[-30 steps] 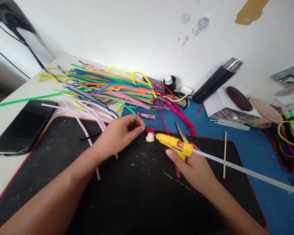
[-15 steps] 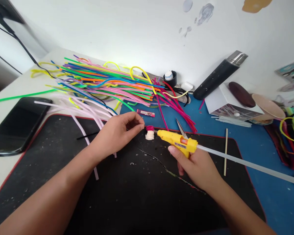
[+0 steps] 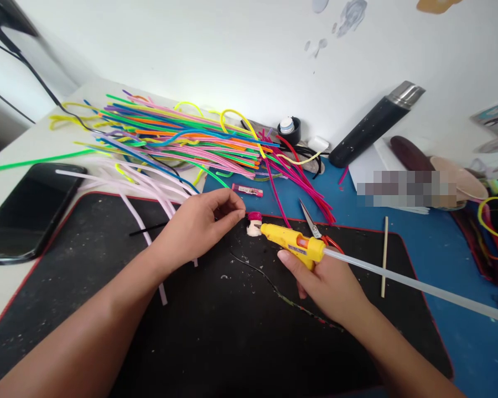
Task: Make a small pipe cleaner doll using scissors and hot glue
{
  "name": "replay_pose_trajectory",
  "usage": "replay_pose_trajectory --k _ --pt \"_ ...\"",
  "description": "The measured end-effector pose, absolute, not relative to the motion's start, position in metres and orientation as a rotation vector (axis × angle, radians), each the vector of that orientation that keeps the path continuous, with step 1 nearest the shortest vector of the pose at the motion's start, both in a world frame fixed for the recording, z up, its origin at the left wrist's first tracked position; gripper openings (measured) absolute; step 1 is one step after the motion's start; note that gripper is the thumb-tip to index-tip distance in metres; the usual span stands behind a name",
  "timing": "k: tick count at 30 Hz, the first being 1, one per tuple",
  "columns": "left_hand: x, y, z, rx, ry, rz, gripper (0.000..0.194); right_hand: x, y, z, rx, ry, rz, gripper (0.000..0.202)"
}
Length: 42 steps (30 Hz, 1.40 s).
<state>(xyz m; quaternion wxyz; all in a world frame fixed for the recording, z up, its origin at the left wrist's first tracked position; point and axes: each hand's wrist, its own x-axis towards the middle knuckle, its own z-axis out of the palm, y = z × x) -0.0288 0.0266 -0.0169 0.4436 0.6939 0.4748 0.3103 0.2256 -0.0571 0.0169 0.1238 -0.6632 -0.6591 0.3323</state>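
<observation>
My right hand is wrapped round the grip of a yellow glue gun, from whose back a long clear glue stick runs out to the right. The gun's nozzle is at the side of a small cream and magenta piece. On the other side of that piece is my left hand, its thumb and forefinger pinched together; what lies between the fingertips is too small to name. Below both hands, a thin dark cord lies on the black mat.
Many coloured pipe cleaners lie across the back left. A phone is at the left. Scissors lie behind the glue gun. A black flask leans at the back right, and a wooden stick lies right of my right hand.
My right hand and the glue gun have moved a little to the left, bringing the nozzle to the cream part. More of the scissors shows. My left hand has hardly moved.
</observation>
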Motion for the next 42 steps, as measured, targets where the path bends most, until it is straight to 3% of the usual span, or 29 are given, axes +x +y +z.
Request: replay_pose_trajectory --k 42 --pt "-0.0299 0.0248 -0.0146 1.756 1.172 0.745 0.016 0.2227 -0.0533 0.0165 -1.924 -2.067 0.729 0.043"
